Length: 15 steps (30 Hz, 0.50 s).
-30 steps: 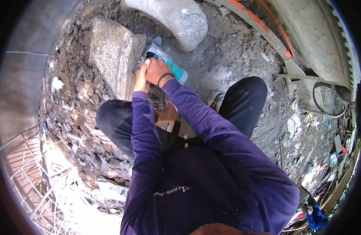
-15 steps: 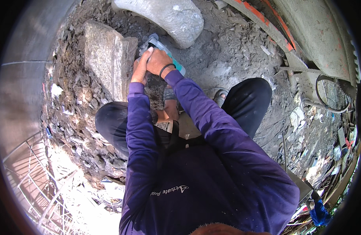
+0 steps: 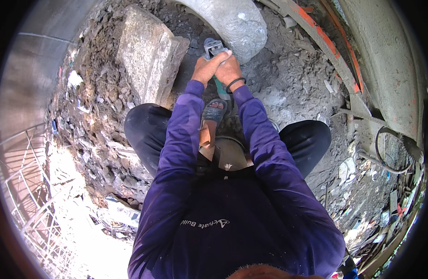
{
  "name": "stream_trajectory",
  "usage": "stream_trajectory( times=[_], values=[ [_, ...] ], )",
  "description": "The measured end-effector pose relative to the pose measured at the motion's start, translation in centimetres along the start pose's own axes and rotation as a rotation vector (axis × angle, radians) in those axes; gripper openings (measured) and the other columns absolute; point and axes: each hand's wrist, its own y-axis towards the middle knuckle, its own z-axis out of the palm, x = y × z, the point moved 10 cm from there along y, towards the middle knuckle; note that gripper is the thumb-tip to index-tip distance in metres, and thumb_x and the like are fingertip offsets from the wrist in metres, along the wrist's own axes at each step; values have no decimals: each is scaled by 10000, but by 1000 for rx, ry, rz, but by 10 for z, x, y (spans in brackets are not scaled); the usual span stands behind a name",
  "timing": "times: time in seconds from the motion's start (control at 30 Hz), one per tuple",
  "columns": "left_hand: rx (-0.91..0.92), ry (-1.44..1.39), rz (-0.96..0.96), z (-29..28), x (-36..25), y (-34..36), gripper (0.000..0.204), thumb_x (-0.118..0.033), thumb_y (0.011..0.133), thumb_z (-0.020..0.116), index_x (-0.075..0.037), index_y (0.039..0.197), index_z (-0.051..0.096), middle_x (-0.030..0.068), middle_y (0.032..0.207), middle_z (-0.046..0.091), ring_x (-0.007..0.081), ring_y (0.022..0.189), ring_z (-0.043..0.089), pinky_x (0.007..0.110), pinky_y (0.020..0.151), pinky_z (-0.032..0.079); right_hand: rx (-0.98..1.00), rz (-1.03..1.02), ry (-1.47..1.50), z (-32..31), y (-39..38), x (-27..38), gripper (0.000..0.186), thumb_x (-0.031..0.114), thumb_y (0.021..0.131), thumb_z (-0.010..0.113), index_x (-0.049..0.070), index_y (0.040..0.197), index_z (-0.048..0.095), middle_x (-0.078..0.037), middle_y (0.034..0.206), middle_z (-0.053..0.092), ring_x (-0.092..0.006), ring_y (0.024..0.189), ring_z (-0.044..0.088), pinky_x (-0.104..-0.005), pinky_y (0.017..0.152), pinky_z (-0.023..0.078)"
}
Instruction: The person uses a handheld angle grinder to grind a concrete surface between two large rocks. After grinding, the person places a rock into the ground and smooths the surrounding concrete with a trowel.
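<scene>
Both hands grip a hand-held power tool (image 3: 222, 89) with a teal body and a grey head, held low between my knees and the big grey rounded mass. My left hand (image 3: 206, 69) is closed at the tool's grey head end. Pressed against it, my right hand (image 3: 229, 70) wraps the tool's body, a black band around its wrist. The fingers cover much of the tool, so its exact kind is unclear. Just beyond the hands, the tool's head lies close to the rounded grey mass (image 3: 244, 30); whether they touch I cannot tell. A sandalled foot (image 3: 215, 111) rests beneath the tool.
A thick, weathered slab (image 3: 149, 58) lies on the rubble left of my hands. To the right stand a curved rim with orange paint (image 3: 316, 32) and a large grey curved shell (image 3: 386, 60). A black hose loop (image 3: 381, 153) hangs below it. Metal bars (image 3: 28, 186) stand at lower left.
The tool and both hands have swung rightward in the picture, and the tool now points more straight ahead. My view has shifted too, with the slab and grey mass appearing farther right.
</scene>
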Motion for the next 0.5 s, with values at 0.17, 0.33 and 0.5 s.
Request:
stream_trajectory(
  times=[0.17,0.33,0.5],
  values=[
    [-48,129,-61,22,6,-5,900,-571,726,852,113,1273,644,270,1293,658,342,1221,644,407,1044,489,20,-103,-50,-5,4,-25,402,348,854,723,-3,1050,729,-282,1067,734,-458,1067,695,-520,868,565],
    [-108,285,-117,45,5,-23,1175,-660,661,847,216,1362,496,360,1380,576,399,1290,611,399,1086,478,-11,-173,-32,-17,-1,-55,353,334,851,730,8,985,736,-255,1005,743,-441,998,711,-510,820,558],
    [-69,364,-95,65,12,-21,1358,-714,660,819,288,1427,318,414,1454,475,445,1364,538,403,1141,442,-111,-313,-76,-14,1,-94,306,276,838,752,-19,905,709,-259,939,731,-422,947,713,-488,798,547]
  ],
)
